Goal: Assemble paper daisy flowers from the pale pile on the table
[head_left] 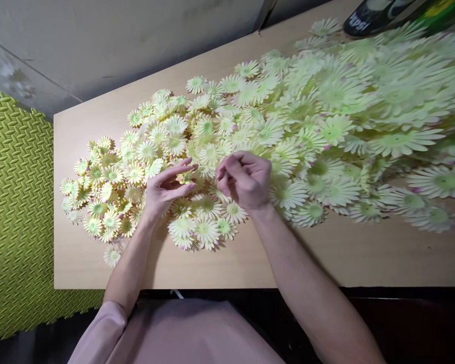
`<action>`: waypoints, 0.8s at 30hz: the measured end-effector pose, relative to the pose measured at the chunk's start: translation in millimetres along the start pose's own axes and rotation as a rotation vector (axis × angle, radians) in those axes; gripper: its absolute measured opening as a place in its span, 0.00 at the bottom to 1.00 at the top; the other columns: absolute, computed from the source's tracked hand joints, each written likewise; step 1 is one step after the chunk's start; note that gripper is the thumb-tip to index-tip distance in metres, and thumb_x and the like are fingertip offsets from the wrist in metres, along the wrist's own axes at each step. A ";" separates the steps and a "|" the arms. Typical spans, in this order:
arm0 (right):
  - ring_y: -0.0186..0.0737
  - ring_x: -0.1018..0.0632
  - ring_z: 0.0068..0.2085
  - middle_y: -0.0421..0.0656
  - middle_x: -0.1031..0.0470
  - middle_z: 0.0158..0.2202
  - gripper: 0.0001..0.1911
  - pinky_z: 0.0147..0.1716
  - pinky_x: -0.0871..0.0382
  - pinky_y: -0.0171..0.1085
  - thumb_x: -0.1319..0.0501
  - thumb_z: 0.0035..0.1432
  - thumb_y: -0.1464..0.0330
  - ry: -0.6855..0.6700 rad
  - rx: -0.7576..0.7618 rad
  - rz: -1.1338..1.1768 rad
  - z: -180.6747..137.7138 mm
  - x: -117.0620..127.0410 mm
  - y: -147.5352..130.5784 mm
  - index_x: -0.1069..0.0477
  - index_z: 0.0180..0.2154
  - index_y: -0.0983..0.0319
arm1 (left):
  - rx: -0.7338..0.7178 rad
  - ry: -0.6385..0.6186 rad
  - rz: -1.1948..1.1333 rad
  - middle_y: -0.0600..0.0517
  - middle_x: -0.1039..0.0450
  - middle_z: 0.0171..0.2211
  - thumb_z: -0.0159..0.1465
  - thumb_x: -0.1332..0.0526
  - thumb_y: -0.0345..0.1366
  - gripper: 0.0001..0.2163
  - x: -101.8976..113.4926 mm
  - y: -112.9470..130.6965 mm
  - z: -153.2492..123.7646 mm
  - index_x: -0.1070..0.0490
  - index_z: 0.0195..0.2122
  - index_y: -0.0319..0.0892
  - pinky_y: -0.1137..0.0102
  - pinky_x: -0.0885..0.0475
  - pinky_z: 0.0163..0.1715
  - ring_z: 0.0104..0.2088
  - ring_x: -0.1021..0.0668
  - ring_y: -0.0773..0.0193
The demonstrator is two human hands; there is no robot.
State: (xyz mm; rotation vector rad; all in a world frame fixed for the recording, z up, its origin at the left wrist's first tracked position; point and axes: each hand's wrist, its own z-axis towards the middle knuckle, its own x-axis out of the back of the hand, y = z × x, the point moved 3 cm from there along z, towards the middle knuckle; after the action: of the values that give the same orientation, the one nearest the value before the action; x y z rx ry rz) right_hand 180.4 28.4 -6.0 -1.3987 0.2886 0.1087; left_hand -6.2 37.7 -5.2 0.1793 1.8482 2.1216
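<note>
Pale yellow-green artificial flower heads (207, 230), some with pink petal tips, lie in a wide heap across the wooden table. My left hand (167, 188) is over the left part of the heap, its thumb and fingers apart in a curve. A small yellowish flower piece (184, 178) shows in that gap; whether it touches the fingers is unclear. Close by on the right, my right hand (246, 179) is closed above the flowers, with thumb and fingertips pressed together. Whatever it pinches, if anything, is hidden or too small to make out.
Light wood forms the table (227, 270), with a grey wall (136, 45) behind it. A dark Pepsi bottle (367, 20) and a green bottle (440, 17) are at the back right. Green textured foam matting (18, 212) stands along the left side.
</note>
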 end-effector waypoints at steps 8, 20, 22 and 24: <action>0.28 0.30 0.15 0.36 0.25 0.20 0.14 0.13 0.37 0.30 0.24 0.43 0.62 -0.231 -0.114 -0.051 -12.3 -24.9 0.4 0.25 0.28 0.61 | -0.035 -0.090 0.027 0.46 0.25 0.56 0.52 0.26 0.36 0.19 -3.0 0.3 0.1 0.20 0.46 0.49 0.59 0.23 0.56 0.58 0.24 0.52; 0.29 0.28 0.18 0.38 0.22 0.24 0.10 0.16 0.32 0.31 0.28 0.50 0.62 -0.263 -0.200 -0.028 -9.9 -18.2 3.4 0.21 0.32 0.61 | -0.039 -0.105 0.072 0.47 0.25 0.57 0.53 0.27 0.36 0.19 -4.1 -0.8 -0.6 0.21 0.47 0.50 0.58 0.22 0.54 0.56 0.22 0.52; 0.30 0.28 0.18 0.38 0.22 0.24 0.10 0.16 0.32 0.31 0.28 0.50 0.61 -0.276 -0.213 -0.025 -9.3 -17.5 4.3 0.21 0.32 0.60 | -0.039 -0.108 0.058 0.48 0.25 0.56 0.53 0.27 0.35 0.19 -3.4 -2.0 -0.7 0.21 0.47 0.51 0.58 0.23 0.55 0.57 0.23 0.53; 0.30 0.28 0.19 0.38 0.23 0.24 0.10 0.17 0.32 0.31 0.28 0.51 0.62 -0.281 -0.208 -0.030 -8.9 -16.9 5.2 0.21 0.32 0.60 | -0.038 -0.107 0.047 0.49 0.25 0.56 0.53 0.27 0.34 0.19 -2.9 -2.5 -0.9 0.21 0.47 0.52 0.58 0.23 0.55 0.57 0.23 0.53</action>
State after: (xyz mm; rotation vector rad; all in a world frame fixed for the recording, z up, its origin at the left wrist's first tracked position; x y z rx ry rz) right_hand 161.7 22.2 -7.7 -1.5710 0.0224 0.3151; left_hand -3.3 36.2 -7.5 0.3239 1.7583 2.1325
